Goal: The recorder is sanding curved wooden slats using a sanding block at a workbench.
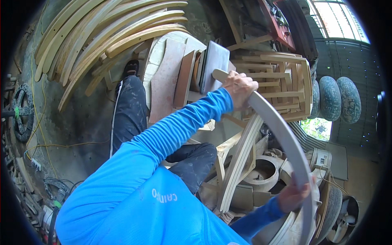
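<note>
A long, curved, smooth wooden slat point(286, 132) runs from the middle of the head view down to the lower right. My left hand point(241, 89) is closed round it near its far end, fingers folded over the top. That rounded tip lies against or just in front of an upright grey flat pad point(216, 57), which looks like a sanding face; whether they touch I cannot tell. Lower down, my right hand point(293, 196) grips the slat from behind, slightly blurred and partly covered by the wood. Brown boards point(184, 79) stand beside the pad.
Many curved wooden pieces point(122, 32) are stacked at upper left. Slatted wooden frames point(281, 77) stand beyond my left hand. Straight strips point(241, 163) lean below the slat, near a round drum-like part point(261, 173). A yellow cord point(73, 145) crosses the floor at left.
</note>
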{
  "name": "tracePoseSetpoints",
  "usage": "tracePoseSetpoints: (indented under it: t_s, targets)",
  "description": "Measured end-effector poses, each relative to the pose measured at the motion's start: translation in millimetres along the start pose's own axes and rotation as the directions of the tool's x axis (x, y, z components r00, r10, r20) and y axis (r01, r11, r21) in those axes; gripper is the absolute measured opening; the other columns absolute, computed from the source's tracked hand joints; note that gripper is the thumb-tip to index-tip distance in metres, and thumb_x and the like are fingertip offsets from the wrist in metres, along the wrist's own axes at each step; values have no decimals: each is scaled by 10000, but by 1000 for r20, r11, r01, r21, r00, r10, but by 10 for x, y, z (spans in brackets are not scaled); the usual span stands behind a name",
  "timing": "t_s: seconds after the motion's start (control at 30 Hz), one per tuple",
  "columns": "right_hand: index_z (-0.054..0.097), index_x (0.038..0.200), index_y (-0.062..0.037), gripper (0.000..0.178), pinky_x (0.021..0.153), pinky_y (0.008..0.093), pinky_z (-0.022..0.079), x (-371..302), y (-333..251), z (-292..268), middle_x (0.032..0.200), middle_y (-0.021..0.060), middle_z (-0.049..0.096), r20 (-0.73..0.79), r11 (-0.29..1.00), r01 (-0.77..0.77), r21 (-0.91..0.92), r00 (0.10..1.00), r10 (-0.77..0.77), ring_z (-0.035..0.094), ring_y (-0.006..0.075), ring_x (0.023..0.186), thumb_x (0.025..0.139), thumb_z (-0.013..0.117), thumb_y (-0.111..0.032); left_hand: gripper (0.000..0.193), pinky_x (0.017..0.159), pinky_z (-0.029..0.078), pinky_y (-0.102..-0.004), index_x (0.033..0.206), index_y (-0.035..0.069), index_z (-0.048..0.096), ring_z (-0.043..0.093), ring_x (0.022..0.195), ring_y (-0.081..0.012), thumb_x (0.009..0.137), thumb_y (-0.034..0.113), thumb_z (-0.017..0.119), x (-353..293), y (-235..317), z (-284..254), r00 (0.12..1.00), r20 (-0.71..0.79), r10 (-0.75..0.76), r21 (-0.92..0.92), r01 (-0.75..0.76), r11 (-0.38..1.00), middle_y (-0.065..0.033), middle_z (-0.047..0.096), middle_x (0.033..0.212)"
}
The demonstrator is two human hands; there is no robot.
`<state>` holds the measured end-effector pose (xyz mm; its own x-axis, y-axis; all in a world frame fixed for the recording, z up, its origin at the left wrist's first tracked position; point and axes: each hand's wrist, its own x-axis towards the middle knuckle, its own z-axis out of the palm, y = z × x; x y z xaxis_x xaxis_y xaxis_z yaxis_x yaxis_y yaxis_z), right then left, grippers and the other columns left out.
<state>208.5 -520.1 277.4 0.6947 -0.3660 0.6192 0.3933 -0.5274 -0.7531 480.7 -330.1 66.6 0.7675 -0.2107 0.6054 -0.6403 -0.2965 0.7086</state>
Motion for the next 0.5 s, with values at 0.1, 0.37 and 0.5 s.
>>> tracePoseSetpoints:
  t_s: [0.1, 0.37, 0.5]
  targets:
    - [488, 1403, 52, 555, 881, 431, 618, 837, -270, 124, 1203, 212, 638, 16, 999, 13, -41, 1000, -13, 670, 297, 1103, 979, 637, -274, 314, 883, 472, -508, 936, 128, 645, 682, 948, -323, 738, 329, 784, 10, 191, 31, 992, -5, -126, -52, 125, 991, -101, 700, 926]
    - [540, 1309, 44, 475, 862, 401, 622, 1015, -398, 580, 1114, 194, 642, 92, 991, 114, -69, 990, -107, 689, 281, 1013, 946, 669, -234, 237, 859, 477, -492, 942, 111, 646, 670, 891, -330, 768, 244, 738, 118, 7, 39, 979, -149, -137, -129, 118, 985, -118, 693, 892]
    - [531, 1259, 22, 410, 871, 394, 616, 297, 27, 551, 1136, 172, 614, 2, 992, 118, 46, 993, -119, 684, 272, 1013, 935, 654, -196, 269, 920, 460, -489, 943, 133, 657, 644, 974, -318, 719, 190, 792, 203, -255, 2, 992, -129, 4, -78, -14, 997, -99, 680, 909]
